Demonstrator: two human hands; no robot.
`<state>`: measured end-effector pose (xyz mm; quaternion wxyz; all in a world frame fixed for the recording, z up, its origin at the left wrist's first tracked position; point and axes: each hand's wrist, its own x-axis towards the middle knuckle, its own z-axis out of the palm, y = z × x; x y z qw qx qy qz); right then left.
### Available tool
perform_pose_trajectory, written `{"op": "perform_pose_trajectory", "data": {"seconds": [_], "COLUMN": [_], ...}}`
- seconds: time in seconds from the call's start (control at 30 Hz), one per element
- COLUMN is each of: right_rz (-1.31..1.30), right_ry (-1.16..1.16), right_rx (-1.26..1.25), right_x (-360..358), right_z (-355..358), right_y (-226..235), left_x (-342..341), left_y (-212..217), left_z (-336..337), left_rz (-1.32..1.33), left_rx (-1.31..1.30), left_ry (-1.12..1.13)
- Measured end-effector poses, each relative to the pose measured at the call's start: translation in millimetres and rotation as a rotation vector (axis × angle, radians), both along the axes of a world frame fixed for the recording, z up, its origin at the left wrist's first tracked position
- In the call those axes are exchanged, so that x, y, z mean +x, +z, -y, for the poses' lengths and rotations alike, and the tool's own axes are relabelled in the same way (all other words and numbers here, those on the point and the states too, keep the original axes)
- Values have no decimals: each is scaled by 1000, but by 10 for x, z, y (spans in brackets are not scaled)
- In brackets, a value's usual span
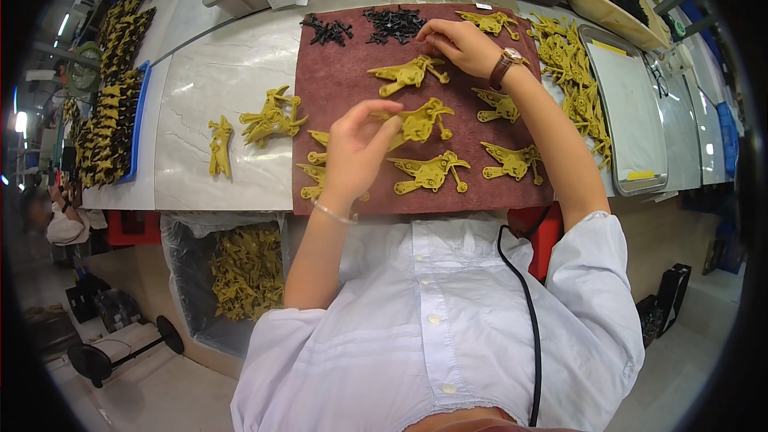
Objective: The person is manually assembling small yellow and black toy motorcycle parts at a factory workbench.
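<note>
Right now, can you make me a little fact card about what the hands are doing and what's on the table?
Left hand: fingers pinching at a mustard-yellow plastic part on the mat
Right hand: reaching by the pile of small black pieces, wristwatch on
Mat: dark red, with yellow parts laid in rows
Left of mat: two more yellow parts on the marble table
Right of mat: heap of yellow parts
Below table: bag of yellow parts
</note>
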<state>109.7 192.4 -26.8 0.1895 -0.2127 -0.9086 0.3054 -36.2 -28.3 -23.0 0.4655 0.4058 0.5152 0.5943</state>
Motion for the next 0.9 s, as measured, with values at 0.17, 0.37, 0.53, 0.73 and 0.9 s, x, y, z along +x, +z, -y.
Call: {"op": "perform_pose_trajectory", "data": {"seconds": [0.17,0.37,0.53,0.73,0.9], "right_rz": [92,155,123,22,81], "right_ry": [106,103,84,10,219], "right_rx": [-59,88,161,219,40], "right_x": [9,38,50,194,323], "right_z": [79,27,-121,81,595], "right_y": [29,2,-45,-3,199], "left_x": [89,76,19,-189,-616], "left_y": [-55,-71,-48,107,222], "left_z": [-247,-343,-356,-157,312], "left_rz": [-106,-773,-1044,-1219,-1186], "left_rx": [-39,-23,-97,100,-12], "left_ry": [-75,-50,-128,35,-225]}}
